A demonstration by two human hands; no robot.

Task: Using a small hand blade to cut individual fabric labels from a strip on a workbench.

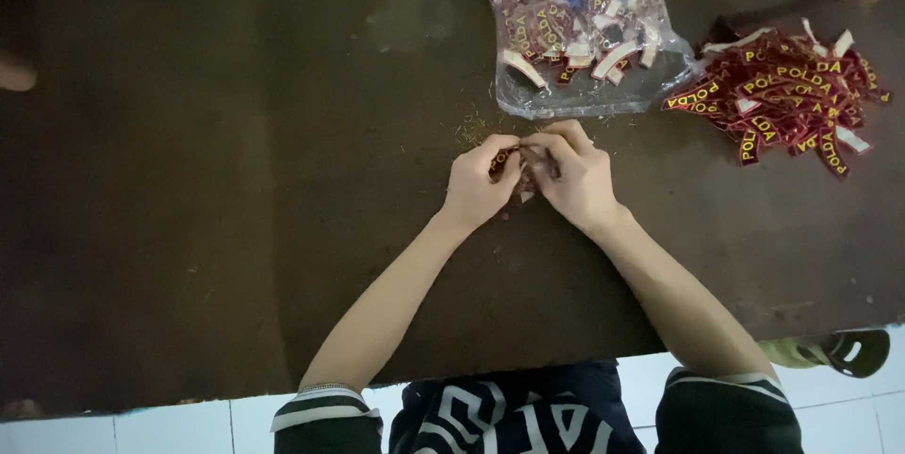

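The counter is a dark brown board with a matt, worn surface, scuffed and dusted with pale specks and fine crumbs near its far edge. At that far edge lies a bag of thin clear plastic, glossy and crinkled, catching light along its folds. Inside it, and in the loose heap of patches toward the far right corner, are curved cloth strips, dark red with yellow stitched lettering, a woven matt face and a smooth white backing. The fingers pinch one such cloth patch. Below the near edge, the floor is pale glazed tile.
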